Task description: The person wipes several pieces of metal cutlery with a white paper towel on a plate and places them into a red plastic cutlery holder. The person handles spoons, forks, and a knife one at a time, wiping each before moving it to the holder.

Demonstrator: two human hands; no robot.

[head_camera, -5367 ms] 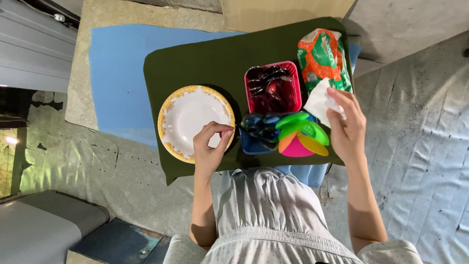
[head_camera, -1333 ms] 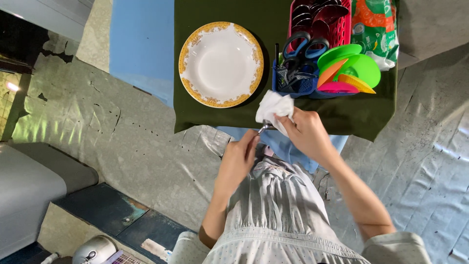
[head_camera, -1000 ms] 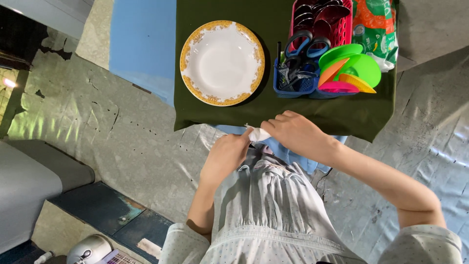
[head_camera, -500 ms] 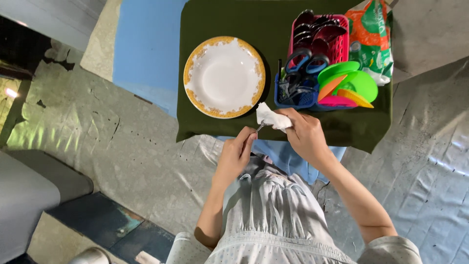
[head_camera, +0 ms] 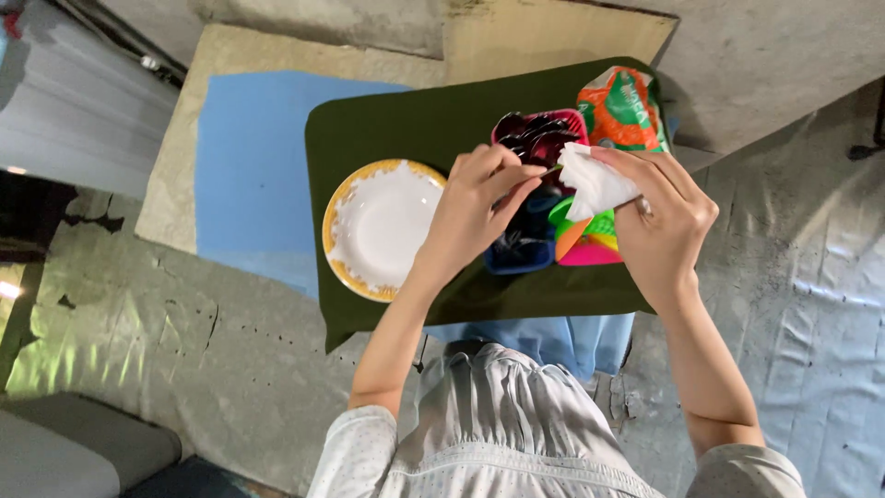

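A: In the head view, what do the two hands hold?

B: The left hand point(head_camera: 479, 210) pinches a thin metal utensil point(head_camera: 550, 171), its fingers closed on the handle. The right hand point(head_camera: 666, 221) is clamped on a crumpled white tissue point(head_camera: 593, 181) that wraps the utensil's other end.

A: Where are they?

B: Above the pink plastic basket point(head_camera: 539, 140) and the blue basket point(head_camera: 520, 249), beside the white plate with yellow rim point(head_camera: 376, 226), on the desk's dark green cloth point(head_camera: 406, 124).

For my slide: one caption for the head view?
Left hand pinches a thin utensil while right hand wraps it in white tissue.
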